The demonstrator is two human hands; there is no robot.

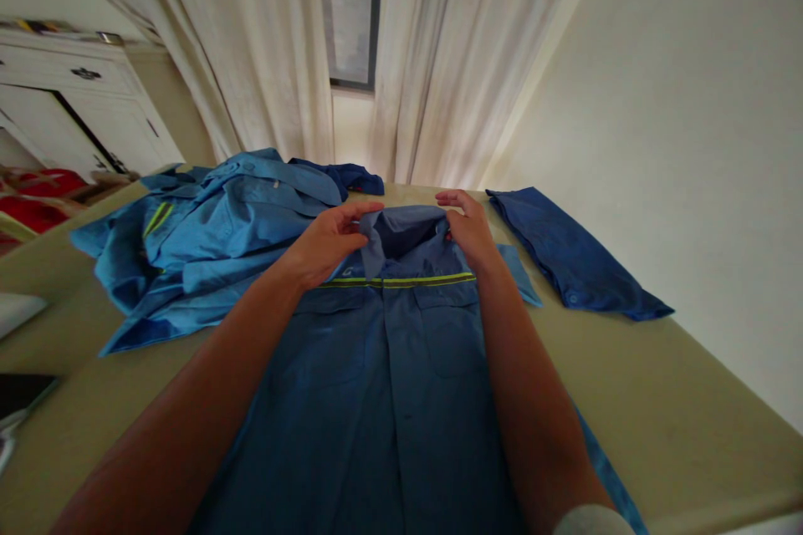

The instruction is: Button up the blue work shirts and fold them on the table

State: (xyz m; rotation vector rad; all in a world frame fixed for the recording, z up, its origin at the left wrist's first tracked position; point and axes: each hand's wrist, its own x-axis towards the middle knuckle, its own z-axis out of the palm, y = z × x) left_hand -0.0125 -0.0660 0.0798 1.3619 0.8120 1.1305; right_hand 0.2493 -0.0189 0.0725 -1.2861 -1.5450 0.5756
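A blue work shirt [389, 368] lies front up before me, its collar [375, 247] at the far end and a yellow-green stripe running across the chest. My left hand [329, 242] pinches the left side of the collar between thumb and fingers. On the collar's right side, my right hand [467, 230] has its thumb side against the cloth, with some fingers stretched past it; part of its grip is hidden. Between the two hands the neck opening gapes. Chest pockets with flaps show below the stripe.
Crumpled light-blue work clothes [219, 226] are heaped at the left, with a darker blue garment [348, 175] behind. Folded dark-blue cloth [570, 255] lies at the right by the wall. A dark flat device [25, 394] rests at the table's left edge. Curtains [263, 42] hang beyond.
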